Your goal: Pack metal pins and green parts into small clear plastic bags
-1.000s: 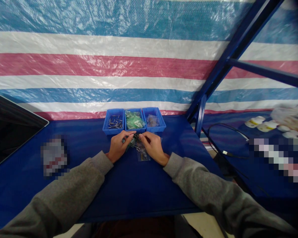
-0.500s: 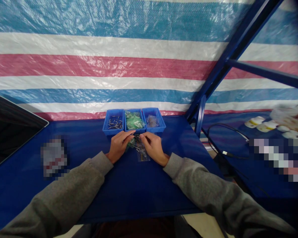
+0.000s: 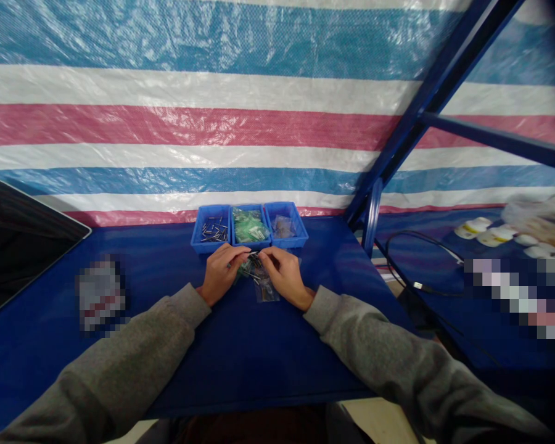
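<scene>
My left hand (image 3: 222, 271) and my right hand (image 3: 284, 274) meet just in front of the small blue bins, fingertips pinched close together. Something small shows between the fingertips, too tiny to name. Beneath them lies a pile of small dark metal pieces (image 3: 255, 275) with green plastic. A clear plastic bag (image 3: 267, 292) sticks out of the pile beside my right hand. Behind, the left bin (image 3: 195, 237) holds thin metal pins (image 3: 215, 231). Green plastic bags (image 3: 250, 227) fill the middle bin, and small clear bags (image 3: 283, 226) lie in the right bin (image 3: 300, 229).
A dark screen (image 3: 23, 246) stands at the left on the blue table (image 3: 259, 357). Near it lies a blurred-out item (image 3: 100, 296). To the right are a blue metal frame (image 3: 374, 216), a black cable (image 3: 398, 287) and white bottles (image 3: 474, 228). A striped sheet (image 3: 213, 123) hangs behind.
My left fingertips have dipped slightly toward the right ones, and a small light-coloured bit now shows between them. The bins and the pile stay in place.
</scene>
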### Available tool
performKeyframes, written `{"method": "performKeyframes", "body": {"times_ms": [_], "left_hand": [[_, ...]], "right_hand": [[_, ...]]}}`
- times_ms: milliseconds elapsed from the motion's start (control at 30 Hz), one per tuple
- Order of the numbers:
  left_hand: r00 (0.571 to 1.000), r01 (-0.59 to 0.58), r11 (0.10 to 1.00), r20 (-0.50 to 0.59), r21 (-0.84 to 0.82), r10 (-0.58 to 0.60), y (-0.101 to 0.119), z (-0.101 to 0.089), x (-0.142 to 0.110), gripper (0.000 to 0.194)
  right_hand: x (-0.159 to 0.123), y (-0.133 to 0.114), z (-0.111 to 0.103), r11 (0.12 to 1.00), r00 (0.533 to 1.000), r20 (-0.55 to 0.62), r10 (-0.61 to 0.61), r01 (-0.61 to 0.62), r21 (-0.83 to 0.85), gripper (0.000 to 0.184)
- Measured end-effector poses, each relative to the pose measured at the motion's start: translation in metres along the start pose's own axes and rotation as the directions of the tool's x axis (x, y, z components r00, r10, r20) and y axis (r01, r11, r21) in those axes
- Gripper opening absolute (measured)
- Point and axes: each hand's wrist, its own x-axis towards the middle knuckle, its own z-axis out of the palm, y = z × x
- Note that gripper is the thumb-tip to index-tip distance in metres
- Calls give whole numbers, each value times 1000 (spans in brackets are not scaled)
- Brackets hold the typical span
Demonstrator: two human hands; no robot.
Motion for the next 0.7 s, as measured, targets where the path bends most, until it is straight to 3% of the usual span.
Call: {"method": "performKeyframes", "body": {"times_ms": [267, 400, 533, 700], "left_hand": [[999, 49, 999, 5, 0, -49, 0, 2, -3, 16], [980, 73, 988, -196, 137, -45, -2, -4, 3, 16], [896, 215, 932, -438, 293, -69, -9, -17, 18, 16], [901, 292, 903, -407, 315, -149, -8, -25, 28, 29]], "right_hand": [[0, 3, 4, 997, 996, 54, -70, 67, 44, 20], [0, 5, 5, 999, 999, 35, -42, 42, 8, 21], [-2, 7, 7, 995, 995, 73, -73, 78, -63, 18], [-5, 6, 7, 969, 968, 201, -151, 185, -165, 17]]}}
